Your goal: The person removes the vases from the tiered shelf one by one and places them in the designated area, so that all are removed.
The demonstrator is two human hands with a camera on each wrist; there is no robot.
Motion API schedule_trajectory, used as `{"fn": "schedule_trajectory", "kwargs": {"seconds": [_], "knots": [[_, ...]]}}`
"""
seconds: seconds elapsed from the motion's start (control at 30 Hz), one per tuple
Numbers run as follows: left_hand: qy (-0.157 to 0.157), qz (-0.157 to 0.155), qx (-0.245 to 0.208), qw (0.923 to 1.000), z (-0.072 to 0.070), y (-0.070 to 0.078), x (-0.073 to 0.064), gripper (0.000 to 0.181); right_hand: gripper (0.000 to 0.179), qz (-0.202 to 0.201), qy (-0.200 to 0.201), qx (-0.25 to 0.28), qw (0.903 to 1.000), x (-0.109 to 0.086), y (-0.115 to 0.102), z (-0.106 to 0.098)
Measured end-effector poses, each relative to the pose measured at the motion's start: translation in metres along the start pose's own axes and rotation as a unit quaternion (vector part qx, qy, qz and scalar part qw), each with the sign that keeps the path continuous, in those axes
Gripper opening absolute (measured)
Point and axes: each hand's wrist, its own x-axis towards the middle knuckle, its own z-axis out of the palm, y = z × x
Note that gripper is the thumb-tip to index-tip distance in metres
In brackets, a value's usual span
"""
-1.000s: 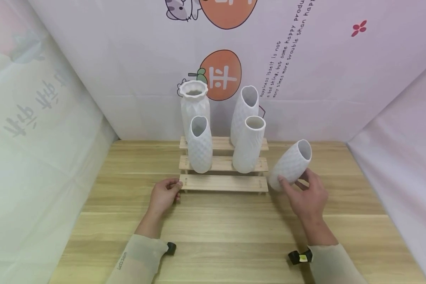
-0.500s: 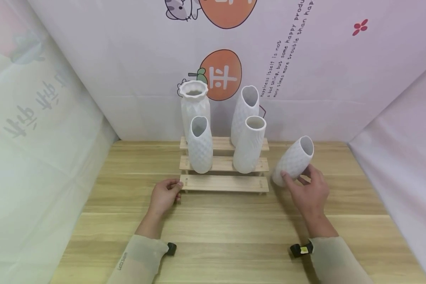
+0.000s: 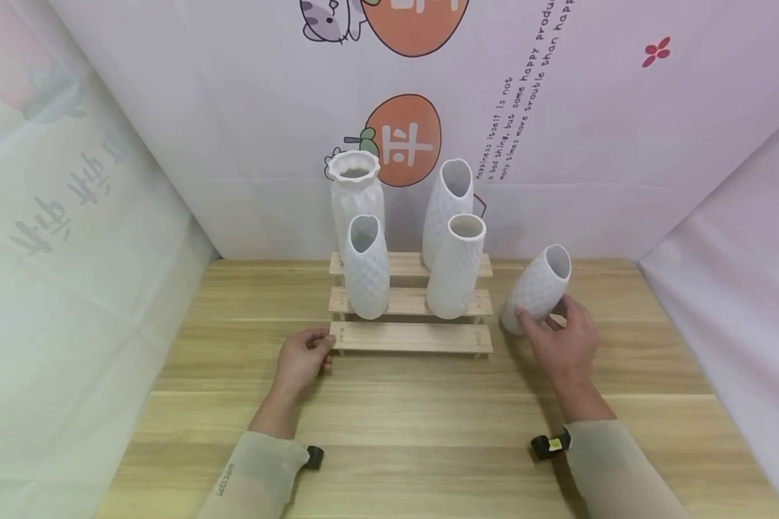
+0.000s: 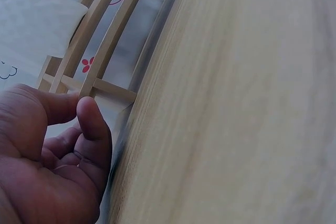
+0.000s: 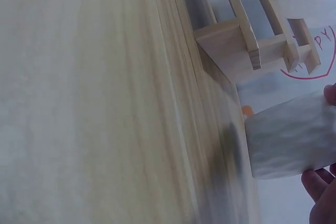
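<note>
To the right of the three-tiered wooden stand (image 3: 407, 300), a white lattice-textured vase (image 3: 536, 290) is gripped by the right hand (image 3: 568, 346) and tilted, its mouth leaning rightward; whether its base touches the wood-grain tabletop (image 3: 422, 432) cannot be told. The lowest shelf (image 3: 411, 337) is pinched at its left end by the left hand (image 3: 301, 362). On the middle shelf, a notched-rim vase (image 3: 367, 281) and a round-mouthed vase (image 3: 453, 277) are stood upright; behind them, a scallop-rimmed vase (image 3: 357, 202) and a slant-mouthed vase (image 3: 443, 216) are set on the top shelf.
</note>
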Motion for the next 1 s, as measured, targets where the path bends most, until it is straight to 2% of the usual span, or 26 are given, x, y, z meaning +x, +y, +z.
{"fn": "schedule_trajectory", "kwargs": {"seconds": [0.43, 0.73, 1.0], "knots": [[0.000, 0.004, -0.004, 1.0000, 0.000, -0.001, -0.001, 0.034, 0.065, 0.027, -0.025, -0.016, 0.9992, 0.008, 0.010, 0.006], [-0.002, 0.008, -0.001, 1.0000, 0.001, -0.003, -0.003, 0.035, 0.065, 0.021, -0.019, -0.029, 0.9992, 0.009, 0.016, 0.008], [0.000, 0.000, -0.009, 1.0000, 0.001, -0.002, -0.001, 0.036, 0.066, 0.017, -0.011, -0.005, 0.9998, 0.005, 0.013, 0.011]]}}
